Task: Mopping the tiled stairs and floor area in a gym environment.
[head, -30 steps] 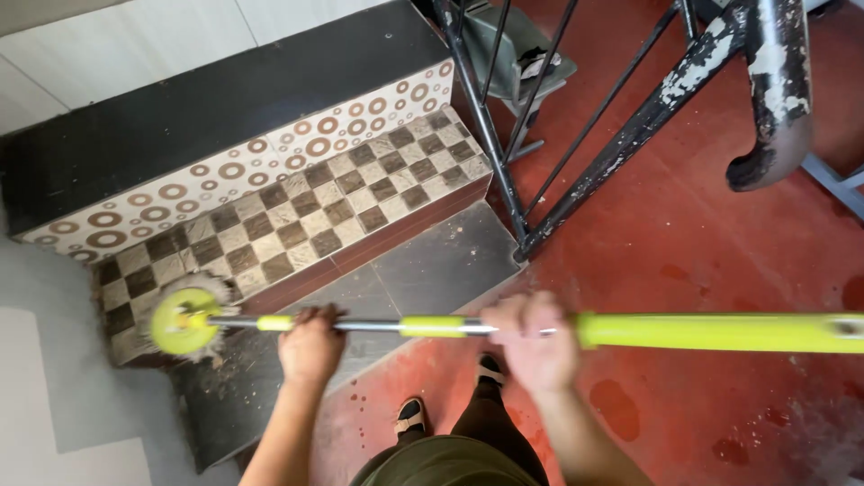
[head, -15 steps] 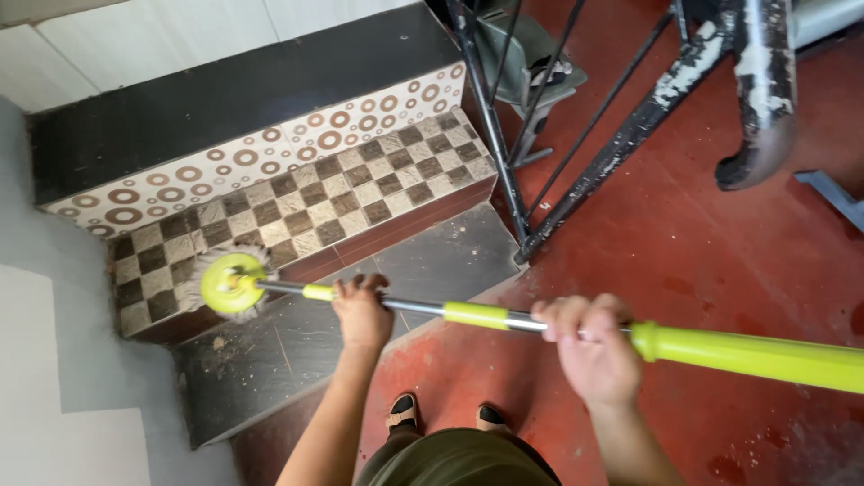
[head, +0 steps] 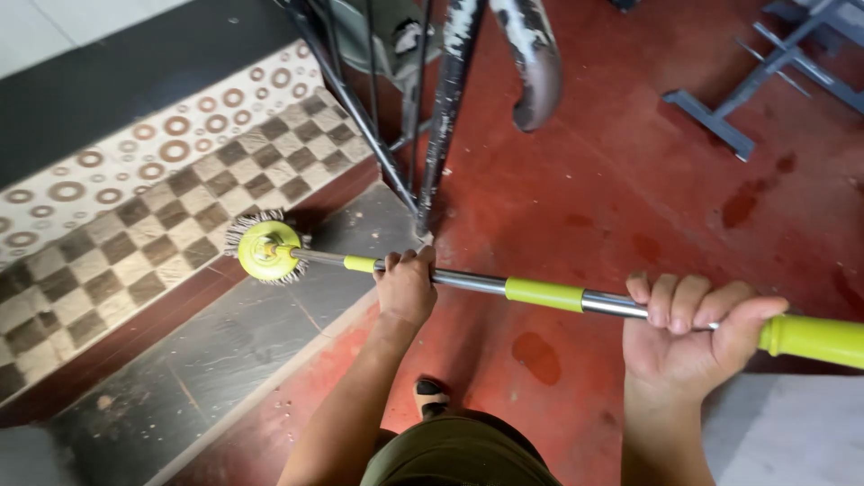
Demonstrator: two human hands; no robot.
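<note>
I hold a long mop with a silver and lime-green pole (head: pixel 540 292) lying across the view. My left hand (head: pixel 405 286) grips the pole near the round lime-green mop head (head: pixel 266 249). My right hand (head: pixel 693 335) grips the pole further right, by the green handle sleeve. The mop head, fringed with grey strands, rests at the edge of a grey stone step (head: pixel 225 351), beside the checkered tiles (head: pixel 135 243).
A black metal stair railing (head: pixel 441 117) with a curved, paint-chipped handrail end (head: pixel 538 67) rises just behind the mop. Red floor (head: pixel 630 180) spreads to the right, with a grey metal frame (head: pixel 747 81) at the upper right. My sandalled foot (head: pixel 430 396) shows below.
The mop head has slid to the right along the step, from the checkered tiles toward the railing post. Both hands moved right with the pole, and the view shifted.
</note>
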